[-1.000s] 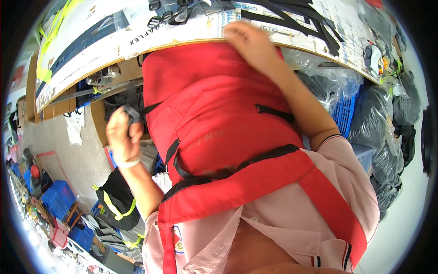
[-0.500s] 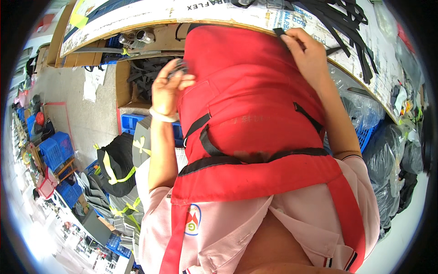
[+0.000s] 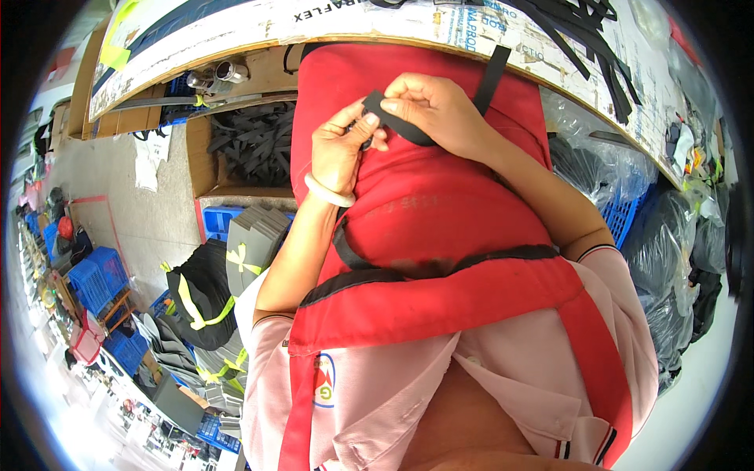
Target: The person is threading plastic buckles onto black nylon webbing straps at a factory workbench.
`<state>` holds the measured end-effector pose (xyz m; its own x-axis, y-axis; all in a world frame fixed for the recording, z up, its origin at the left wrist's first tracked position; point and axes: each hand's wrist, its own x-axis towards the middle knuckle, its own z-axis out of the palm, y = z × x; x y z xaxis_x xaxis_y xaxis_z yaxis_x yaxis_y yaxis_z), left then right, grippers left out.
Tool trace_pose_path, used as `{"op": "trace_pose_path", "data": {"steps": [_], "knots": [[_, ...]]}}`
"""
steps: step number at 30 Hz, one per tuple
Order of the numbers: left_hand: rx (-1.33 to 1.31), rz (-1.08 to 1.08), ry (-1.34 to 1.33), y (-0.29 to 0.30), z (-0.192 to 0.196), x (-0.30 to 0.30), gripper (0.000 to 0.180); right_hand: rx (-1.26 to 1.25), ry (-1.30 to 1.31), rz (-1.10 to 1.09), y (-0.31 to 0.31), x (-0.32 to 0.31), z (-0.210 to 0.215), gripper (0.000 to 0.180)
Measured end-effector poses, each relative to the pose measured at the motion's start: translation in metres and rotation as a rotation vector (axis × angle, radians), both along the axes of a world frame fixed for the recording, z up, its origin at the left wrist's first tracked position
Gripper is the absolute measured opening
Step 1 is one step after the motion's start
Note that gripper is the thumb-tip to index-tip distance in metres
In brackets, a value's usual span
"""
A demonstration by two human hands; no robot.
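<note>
While two hands (image 3: pixel 393 125) pinch, one black strap (image 3: pixel 393 118)

Cardboard box (image 3: pixel 206 161) of black straps (image 3: pixel 253 141) — blue crates (image 3: pixel 94 281) beyond.

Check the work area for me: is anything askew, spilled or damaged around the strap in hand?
Nothing looks damaged or spilled. Both hands, left hand and right hand, pinch a black strap over the red vest. Loose black straps lie jumbled on the table.

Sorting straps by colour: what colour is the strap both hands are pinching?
Black; the strap stands out against the red vest in the head view.
</note>
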<state>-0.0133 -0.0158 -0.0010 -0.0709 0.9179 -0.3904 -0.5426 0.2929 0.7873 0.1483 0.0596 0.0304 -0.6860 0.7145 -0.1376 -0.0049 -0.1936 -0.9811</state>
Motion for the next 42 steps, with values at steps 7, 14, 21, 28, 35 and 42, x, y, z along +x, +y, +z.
{"op": "trace_pose_path", "data": {"steps": [7,14,21,28,35,42], "knots": [[-0.086,-0.188,0.213,0.006,0.005,-0.005,0.016,-0.036,-0.125,0.016,0.01,0.009,0.006,0.014],[0.078,-0.129,0.316,0.008,0.009,0.003,0.014,-0.263,-0.043,-0.035,0.006,0.01,0.0,0.021],[0.474,0.007,0.919,0.014,0.01,0.008,0.012,-0.475,0.023,-0.117,0.003,0.005,0.006,0.021],[0.572,0.014,1.119,0.016,0.009,0.01,0.012,-0.516,0.155,-0.18,0.004,0.007,-0.01,0.024],[0.199,-0.17,0.444,0.012,-0.002,0.003,0.02,-0.424,0.083,-0.036,0.015,0.015,-0.012,0.027],[-0.103,-0.151,-0.329,0.019,-0.009,-0.006,0.022,-0.133,0.043,-0.032,0.01,0.013,-0.018,0.021]]}}
